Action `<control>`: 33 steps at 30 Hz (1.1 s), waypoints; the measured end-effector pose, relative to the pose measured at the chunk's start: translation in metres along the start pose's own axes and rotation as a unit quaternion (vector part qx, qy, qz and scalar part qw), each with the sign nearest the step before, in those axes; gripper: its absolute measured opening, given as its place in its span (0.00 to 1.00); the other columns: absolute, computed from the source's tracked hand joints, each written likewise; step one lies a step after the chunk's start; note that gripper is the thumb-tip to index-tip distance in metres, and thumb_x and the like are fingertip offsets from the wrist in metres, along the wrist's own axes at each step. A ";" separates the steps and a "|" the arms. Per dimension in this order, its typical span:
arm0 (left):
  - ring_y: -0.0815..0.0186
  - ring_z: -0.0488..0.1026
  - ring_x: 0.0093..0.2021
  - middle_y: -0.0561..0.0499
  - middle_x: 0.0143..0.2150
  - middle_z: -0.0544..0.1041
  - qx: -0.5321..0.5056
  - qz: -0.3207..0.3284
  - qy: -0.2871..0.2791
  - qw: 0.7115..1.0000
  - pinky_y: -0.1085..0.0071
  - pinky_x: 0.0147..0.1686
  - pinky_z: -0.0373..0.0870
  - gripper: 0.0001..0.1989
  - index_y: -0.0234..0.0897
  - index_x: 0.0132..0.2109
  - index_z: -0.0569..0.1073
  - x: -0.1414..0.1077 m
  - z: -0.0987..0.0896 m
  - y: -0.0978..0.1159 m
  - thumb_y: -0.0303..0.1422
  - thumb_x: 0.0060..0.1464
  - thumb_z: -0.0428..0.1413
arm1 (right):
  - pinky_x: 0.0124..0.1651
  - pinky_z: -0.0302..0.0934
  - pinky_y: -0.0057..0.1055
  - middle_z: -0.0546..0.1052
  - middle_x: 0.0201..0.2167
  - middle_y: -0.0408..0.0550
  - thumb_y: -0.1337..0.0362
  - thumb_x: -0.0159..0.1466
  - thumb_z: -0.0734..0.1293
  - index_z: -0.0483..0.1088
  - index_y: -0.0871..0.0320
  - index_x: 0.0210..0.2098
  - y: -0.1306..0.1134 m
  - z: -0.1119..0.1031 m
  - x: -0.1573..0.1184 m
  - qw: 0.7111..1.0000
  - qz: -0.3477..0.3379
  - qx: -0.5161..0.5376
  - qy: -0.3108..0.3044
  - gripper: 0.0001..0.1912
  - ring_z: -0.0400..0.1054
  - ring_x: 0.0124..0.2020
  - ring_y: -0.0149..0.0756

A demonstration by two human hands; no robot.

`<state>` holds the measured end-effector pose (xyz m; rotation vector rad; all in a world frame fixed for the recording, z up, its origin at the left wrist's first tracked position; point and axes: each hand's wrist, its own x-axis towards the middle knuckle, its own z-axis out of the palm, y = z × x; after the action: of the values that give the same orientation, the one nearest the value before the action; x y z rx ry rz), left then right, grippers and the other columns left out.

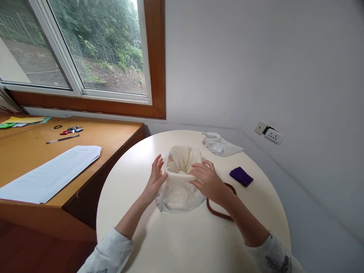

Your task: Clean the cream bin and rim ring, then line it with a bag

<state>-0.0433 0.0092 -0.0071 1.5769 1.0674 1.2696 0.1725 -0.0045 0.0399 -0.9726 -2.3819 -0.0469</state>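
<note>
A small round bin stands on the table, covered by a translucent white plastic bag (182,193) that is folded outward over its rim and hangs loosely down the outside. The bag's pleated lining shows inside the mouth; the bin's own wall is hidden. My left hand (156,176) rests against the left side of the rim, fingers spread and upright. On the right, my right hand (209,178) has its fingers over the rim and its thumb outside, gripping the bag's edge. A brown rounded ring (220,215) lies flat partly under my right forearm.
A crumpled white plastic bag (222,147) lies at the back of the round table (182,242). A folded purple cloth (241,176) is to the right. The wooden desk (119,131) at left holds papers (54,172), a pen (62,139) and keys (73,129). A wall socket (274,135) is beyond.
</note>
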 end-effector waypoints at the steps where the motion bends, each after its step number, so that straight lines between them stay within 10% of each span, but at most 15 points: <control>1: 0.57 0.44 0.65 0.45 0.67 0.43 0.011 0.010 0.008 1.000 0.57 0.58 0.54 0.32 0.48 0.62 0.42 0.003 -0.003 0.009 0.49 0.55 0.43 | 0.56 0.47 0.44 0.75 0.33 0.47 0.70 0.60 0.62 0.66 0.58 0.34 -0.002 0.000 -0.002 1.000 -0.009 -0.006 0.001 0.02 0.65 0.49 0.39; 8: 0.53 0.61 0.57 0.42 0.62 0.52 0.335 0.004 -0.049 0.941 0.58 0.51 0.63 0.37 0.45 0.60 0.52 0.043 -0.014 0.072 0.45 0.45 0.56 | 0.58 0.45 0.41 0.72 0.28 0.43 0.76 0.62 0.56 0.64 0.59 0.30 -0.023 -0.004 -0.018 0.994 -0.088 -0.069 -0.003 0.10 0.64 0.48 0.34; 12: 0.58 0.71 0.43 0.44 0.50 0.66 0.472 0.011 -0.113 0.874 0.64 0.42 0.67 0.20 0.41 0.51 0.66 0.056 -0.013 0.084 0.37 0.50 0.50 | 0.58 0.46 0.39 0.70 0.26 0.43 0.79 0.60 0.54 0.64 0.58 0.28 -0.030 -0.001 -0.028 0.989 -0.108 -0.102 -0.014 0.14 0.64 0.47 0.33; 19: 0.67 0.65 0.26 0.50 0.27 0.69 0.481 0.060 -0.147 0.862 0.73 0.24 0.59 0.09 0.37 0.27 0.66 0.044 -0.006 0.093 0.26 0.50 0.43 | 0.56 0.52 0.39 0.71 0.26 0.43 0.68 0.61 0.60 0.66 0.58 0.29 -0.042 -0.021 -0.033 0.992 -0.068 -0.063 -0.090 0.06 0.66 0.34 0.32; 24: 0.71 0.52 0.18 0.54 0.19 0.61 0.478 0.036 -0.158 0.863 0.73 0.18 0.46 0.09 0.38 0.23 0.56 0.033 0.003 0.101 0.24 0.48 0.43 | 0.29 0.59 0.29 0.72 0.24 0.45 0.72 0.62 0.56 0.67 0.59 0.28 -0.061 -0.039 -0.005 0.983 -0.019 -0.065 -0.170 0.10 0.65 0.26 0.31; 33: 0.68 0.58 0.19 0.51 0.20 0.65 0.458 0.026 -0.165 0.873 0.72 0.19 0.49 0.09 0.38 0.24 0.65 0.025 0.014 0.110 0.27 0.48 0.44 | 0.32 0.65 0.39 0.76 0.32 0.58 0.71 0.48 0.70 0.70 0.59 0.30 -0.029 0.047 0.042 0.948 0.046 -0.132 -0.287 0.09 0.71 0.32 0.47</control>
<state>-0.0139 -0.0004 0.1021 2.4148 1.5017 0.4465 0.1062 0.0117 0.0273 -1.3731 -2.9060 -0.0552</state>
